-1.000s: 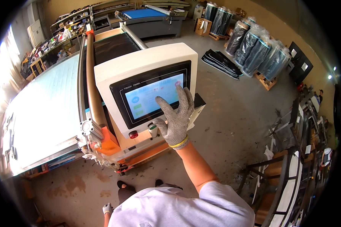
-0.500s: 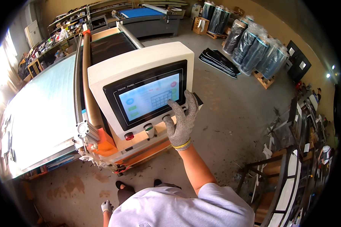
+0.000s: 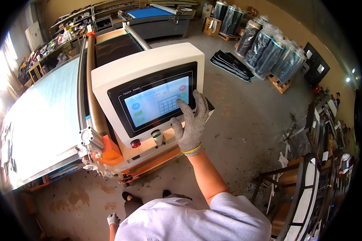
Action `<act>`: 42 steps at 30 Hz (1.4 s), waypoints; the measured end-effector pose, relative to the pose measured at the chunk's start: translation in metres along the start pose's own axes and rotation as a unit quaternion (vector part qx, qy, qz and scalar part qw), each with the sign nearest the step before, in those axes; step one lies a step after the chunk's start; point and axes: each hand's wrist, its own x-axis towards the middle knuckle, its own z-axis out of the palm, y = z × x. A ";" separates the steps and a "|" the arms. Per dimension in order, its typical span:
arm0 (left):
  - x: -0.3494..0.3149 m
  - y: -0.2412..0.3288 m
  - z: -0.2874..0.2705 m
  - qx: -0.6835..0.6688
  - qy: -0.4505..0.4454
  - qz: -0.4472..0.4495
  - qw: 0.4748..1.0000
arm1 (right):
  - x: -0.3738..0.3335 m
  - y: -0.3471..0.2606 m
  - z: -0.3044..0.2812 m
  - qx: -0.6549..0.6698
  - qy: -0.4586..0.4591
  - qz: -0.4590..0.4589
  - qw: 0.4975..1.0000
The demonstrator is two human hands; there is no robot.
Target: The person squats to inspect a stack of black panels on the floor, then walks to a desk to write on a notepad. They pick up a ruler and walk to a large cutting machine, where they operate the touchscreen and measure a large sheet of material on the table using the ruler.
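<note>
My right hand (image 3: pixel 192 124), in a grey knit glove with a yellow cuff edge, reaches over the touch screen (image 3: pixel 155 102) of a white control panel (image 3: pixel 149 56). Its index fingertip is at the upper right part of the on-screen keypad, and the other fingers are spread, holding nothing. Below the screen are a red button (image 3: pixel 135 143) and a green-faced switch (image 3: pixel 157 137); the hand covers the area to their right. My left hand (image 3: pixel 113 219), also gloved, hangs low by my side with loosely bent fingers and nothing visible in it.
Left of the panel stretches a machine with a long roller (image 3: pixel 93 80) and a pale, brightly lit table (image 3: pixel 44 116). Plastic-wrapped rolls (image 3: pixel 269 56) stand on pallets at the far right, near dark sheets (image 3: pixel 231 66) on the floor. A rack (image 3: pixel 297 197) is at the right.
My right index finger has moved slightly up across the on-screen keypad, and the thumb has shifted a little left. The left hand stays where it was.
</note>
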 end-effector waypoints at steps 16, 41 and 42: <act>-0.005 0.002 0.001 -0.003 -0.005 0.000 1.000 | -0.008 -0.006 0.002 0.014 0.004 -0.027 1.000; -0.002 -0.008 0.003 -0.005 -0.015 -0.009 1.000 | -0.005 0.000 0.000 0.012 -0.004 0.006 1.000; -0.002 -0.008 0.003 -0.004 -0.016 -0.009 1.000 | -0.006 0.000 0.000 0.011 -0.002 -0.001 1.000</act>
